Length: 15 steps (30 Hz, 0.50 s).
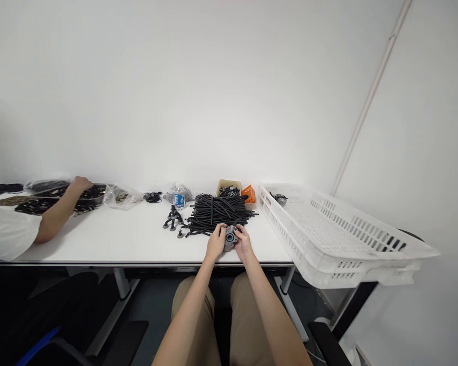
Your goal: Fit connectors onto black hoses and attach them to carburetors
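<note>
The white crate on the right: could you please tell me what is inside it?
A small grey and black part lies near the far left corner of the white crate. The near wall hides the floor just behind it.

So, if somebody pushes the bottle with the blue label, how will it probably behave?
The bottle stands upright and is taller than wide, so a push near the top could tip it. Its rounded sides suggest that it may roll once down. It looks like clear plastic, so it would more likely dent than shatter.
</note>
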Tool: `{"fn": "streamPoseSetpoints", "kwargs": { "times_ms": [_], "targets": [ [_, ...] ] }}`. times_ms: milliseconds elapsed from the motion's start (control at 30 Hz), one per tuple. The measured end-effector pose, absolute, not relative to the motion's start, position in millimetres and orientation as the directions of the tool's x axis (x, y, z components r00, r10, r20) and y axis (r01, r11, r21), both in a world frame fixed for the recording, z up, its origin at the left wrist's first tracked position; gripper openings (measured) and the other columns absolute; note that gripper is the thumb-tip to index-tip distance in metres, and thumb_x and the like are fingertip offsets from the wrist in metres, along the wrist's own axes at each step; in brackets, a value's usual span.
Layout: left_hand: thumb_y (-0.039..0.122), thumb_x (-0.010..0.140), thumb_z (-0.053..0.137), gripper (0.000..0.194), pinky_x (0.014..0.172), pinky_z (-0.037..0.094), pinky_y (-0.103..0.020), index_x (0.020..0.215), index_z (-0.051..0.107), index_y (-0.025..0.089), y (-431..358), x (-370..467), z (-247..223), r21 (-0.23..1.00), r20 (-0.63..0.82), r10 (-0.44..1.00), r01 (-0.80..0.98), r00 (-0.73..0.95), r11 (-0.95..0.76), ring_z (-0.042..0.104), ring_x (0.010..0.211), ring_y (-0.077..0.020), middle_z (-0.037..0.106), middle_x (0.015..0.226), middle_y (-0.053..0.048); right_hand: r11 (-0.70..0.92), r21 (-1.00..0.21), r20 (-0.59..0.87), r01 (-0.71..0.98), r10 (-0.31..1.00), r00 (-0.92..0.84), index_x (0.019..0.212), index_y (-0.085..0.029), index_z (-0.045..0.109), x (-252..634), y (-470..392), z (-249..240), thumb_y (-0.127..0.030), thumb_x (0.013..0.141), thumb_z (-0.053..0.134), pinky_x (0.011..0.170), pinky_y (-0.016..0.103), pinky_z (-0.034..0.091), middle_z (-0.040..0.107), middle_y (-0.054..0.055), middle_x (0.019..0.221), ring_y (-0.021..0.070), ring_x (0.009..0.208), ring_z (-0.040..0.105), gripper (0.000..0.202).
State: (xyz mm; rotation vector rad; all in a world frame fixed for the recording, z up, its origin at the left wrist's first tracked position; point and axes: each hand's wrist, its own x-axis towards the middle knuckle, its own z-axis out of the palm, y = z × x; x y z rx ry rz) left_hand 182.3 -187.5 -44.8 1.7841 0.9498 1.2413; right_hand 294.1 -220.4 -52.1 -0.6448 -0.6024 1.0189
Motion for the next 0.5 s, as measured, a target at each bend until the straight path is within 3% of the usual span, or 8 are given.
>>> {"fn": "streamPoseSetpoints", "kwargs": {
  "times_ms": [200,500],
  "targets": [
    [0.042,0.096,0.034,0.033,0.091,0.047,-0.034,0.106,0.059,0.024,-188.1,180.9,-44.0,0.881,0.400,0.879,0.157,0.260,-0.447,0.065,0.101,-0.0218,0.071,0.108,-0.006,0.374,-0.743,0.172,-0.555,0.908,0.382,0.094,-0.020,0.071,290.3,-220.4,-49.1,-0.026,0.061,0.083,0.080,0.029,0.050,0.075,0.002,0.086,0.0183,0.083,0.068,0.036],
    [0.042,0.096,0.034,0.032,0.092,0.047,-0.035,0.106,0.059,0.024,-188.3,180.7,-43.1,0.882,0.395,0.882,0.163,0.257,-0.443,0.065,0.102,-0.0220,0.071,0.107,-0.006,0.379,-0.753,0.180,-0.538,0.905,0.385,0.086,-0.019,0.074,288.0,-221.3,-46.6,-0.029,0.065,0.077,0.076,0.028,0.049,0.074,0.002,0.083,0.0182,0.082,0.066,0.024]
  ]
}}
